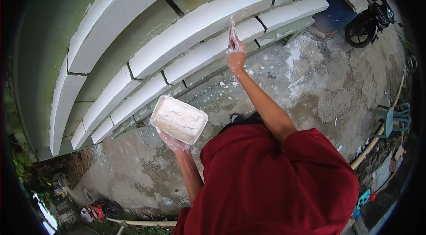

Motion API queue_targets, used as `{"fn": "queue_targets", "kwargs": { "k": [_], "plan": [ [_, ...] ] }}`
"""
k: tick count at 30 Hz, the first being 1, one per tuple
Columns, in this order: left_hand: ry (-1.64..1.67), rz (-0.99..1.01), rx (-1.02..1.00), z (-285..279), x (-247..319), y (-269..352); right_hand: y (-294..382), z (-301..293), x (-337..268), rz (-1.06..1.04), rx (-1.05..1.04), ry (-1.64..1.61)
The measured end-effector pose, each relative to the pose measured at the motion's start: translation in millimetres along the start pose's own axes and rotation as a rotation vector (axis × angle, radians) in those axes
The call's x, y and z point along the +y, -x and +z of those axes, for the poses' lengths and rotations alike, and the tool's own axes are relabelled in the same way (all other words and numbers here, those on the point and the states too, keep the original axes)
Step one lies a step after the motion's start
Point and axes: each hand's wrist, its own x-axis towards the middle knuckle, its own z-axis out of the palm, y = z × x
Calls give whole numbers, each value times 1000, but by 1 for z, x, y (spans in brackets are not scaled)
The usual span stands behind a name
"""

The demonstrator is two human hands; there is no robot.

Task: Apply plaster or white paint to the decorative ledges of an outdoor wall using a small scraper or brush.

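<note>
My left hand [175,142], smeared white, supports a white plastic tub [179,120] from below and the side. Thick white paste [178,115] fills the tub, its surface ridged and uneven. My right hand [235,48] reaches up to the lower edge of a white wall ledge [203,30]. It is seen edge-on with the fingers pointing up, coated in the same white. Whether a thin tool lies in it cannot be made out. Below that ledge runs another white ledge [203,60], cut by dark vertical gaps.
Greenish wall [133,38] shows between the ledges. White spatters dot the rough concrete floor [283,82]. A motorcycle [369,23] and a dark blue barrel [334,14] stand at upper right. A green plastic chair [389,120] is at the right; a red vehicle [96,211] lies lower left.
</note>
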Motion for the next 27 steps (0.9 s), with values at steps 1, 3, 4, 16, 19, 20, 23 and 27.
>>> {"fn": "queue_targets", "kwargs": {
  "k": [1, 3, 4, 16, 19, 20, 23, 27],
  "plan": [
    [1, 6, 6, -1, 1, -1, 2, -8, -13, -49, -46, -10],
    [4, 10, 6, -3, -1, -3, -11, -23, -20, 128, -63, -83],
    [-47, 63, 5, -7, -4, -5, -25, -27, -12, 165, -16, 27],
    [-26, 70, -20, 4, -9, -4, -32, -43, 5, 216, -85, 86],
    [6, 43, -25, 10, -9, -2, -66, -48, 21, 156, 52, 116],
    [-19, 69, -18, 11, -10, -2, -66, -43, 22, 57, 65, 5],
    [-92, 134, -38, 0, -15, -6, -38, -32, 14, 112, -120, 14],
    [-51, 101, -41, 6, -13, -7, -26, -43, 17, -9, -288, -72]
  ]
}}
